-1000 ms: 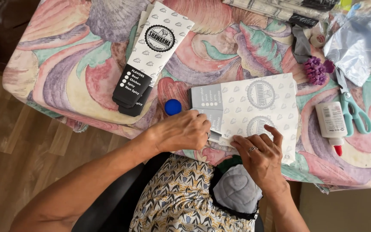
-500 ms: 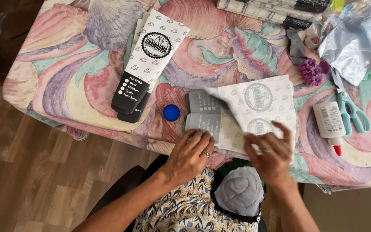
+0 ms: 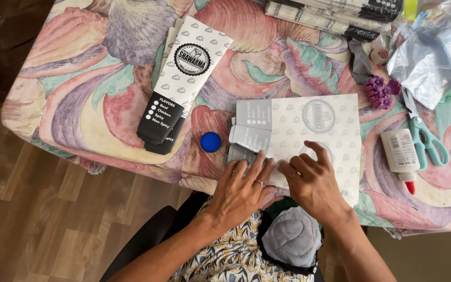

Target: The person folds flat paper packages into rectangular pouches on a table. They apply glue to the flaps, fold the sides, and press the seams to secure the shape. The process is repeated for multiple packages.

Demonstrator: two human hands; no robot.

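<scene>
Both sets of fingers lie flat and spread, gripping nothing: left hand (image 3: 244, 188) presses the grey folded flap of the printed paper sheet (image 3: 309, 138), right hand (image 3: 311, 183) pins the sheet's near edge. Half a second ago both hands sat lower, off the paper; now they're back on it, so creasing looks underway. Sheet is thin, matte, white with small pattern, lying at the near edge of the floral cloth table (image 3: 79, 104). Blue round cap (image 3: 210, 141) just left. Glue bottle (image 3: 400, 156) and scissors (image 3: 426, 138) to the right.
</scene>
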